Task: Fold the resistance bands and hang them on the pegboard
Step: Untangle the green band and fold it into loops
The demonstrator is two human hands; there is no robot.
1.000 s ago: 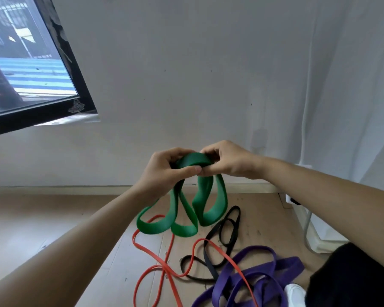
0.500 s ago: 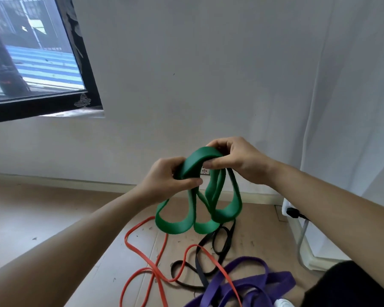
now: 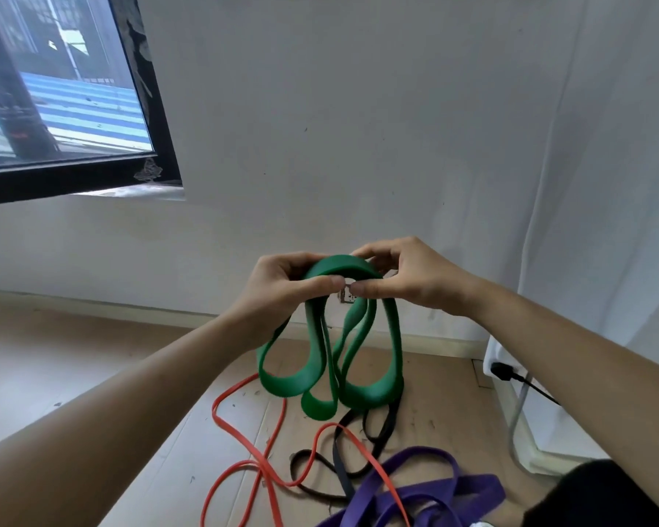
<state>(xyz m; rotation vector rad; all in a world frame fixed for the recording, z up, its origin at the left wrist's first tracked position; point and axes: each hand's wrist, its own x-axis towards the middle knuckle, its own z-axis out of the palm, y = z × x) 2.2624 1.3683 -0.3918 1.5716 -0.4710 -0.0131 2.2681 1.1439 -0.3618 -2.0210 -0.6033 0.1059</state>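
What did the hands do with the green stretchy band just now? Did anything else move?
Both hands kept their grip on the green band. The right hand lifted its fold up, then came level with the left hand, so the thumbs almost meet under the arch. The orange band, black band and purple band stayed on the floor.

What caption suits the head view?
Left hand and right hand grip the green band above red band, black band and purple band.
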